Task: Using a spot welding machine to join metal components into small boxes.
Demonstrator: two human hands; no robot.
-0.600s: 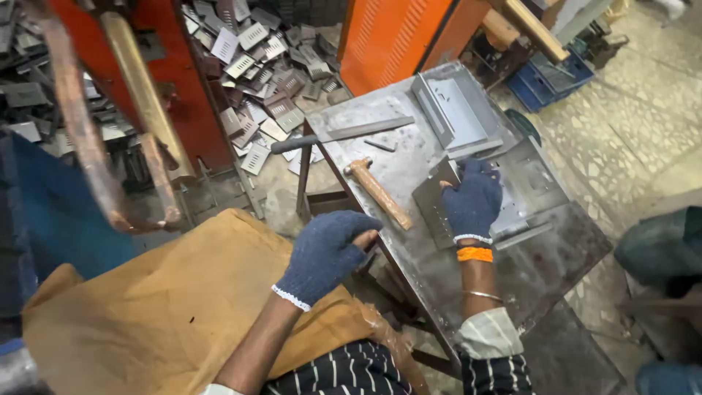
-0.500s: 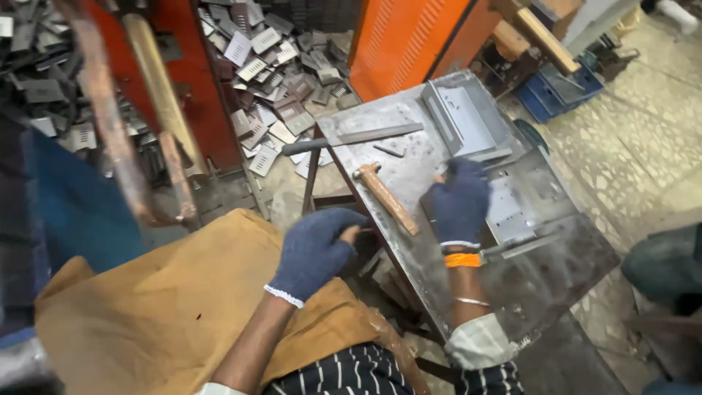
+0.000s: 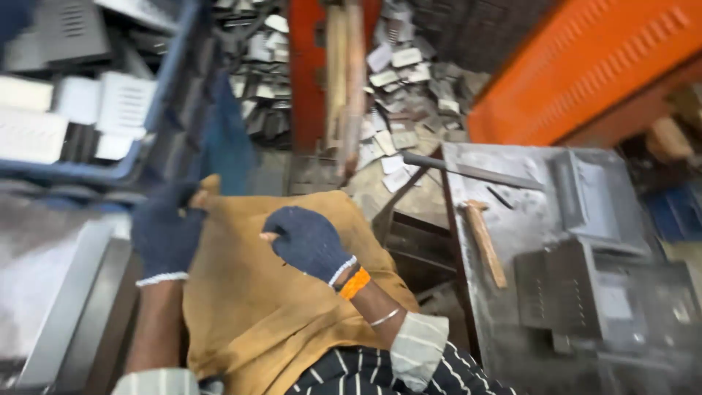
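Both my hands wear dark blue knit gloves. My left hand (image 3: 167,232) grips the far left corner of a tan cloth (image 3: 248,314) draped over my lap. My right hand (image 3: 307,243) rests on the middle of that cloth with its fingers curled; whether it pinches the fabric is unclear. An orange band sits on my right wrist. To the right, a wooden-handled hammer (image 3: 484,243) lies on a grey metal workbench (image 3: 512,314), away from both hands.
Folded grey sheet-metal parts (image 3: 596,197) and a dark metal block (image 3: 585,292) sit on the bench, with a long flat bar (image 3: 475,172) across its far edge. An orange panel (image 3: 585,73) stands behind. Scrap metal pieces (image 3: 402,110) litter the floor. A blue crate (image 3: 88,110) stands at left.
The view has swung left. My right hand left the metal part on the bench and came onto the cloth. My left hand moved from near the hammer handle to the cloth's far corner.
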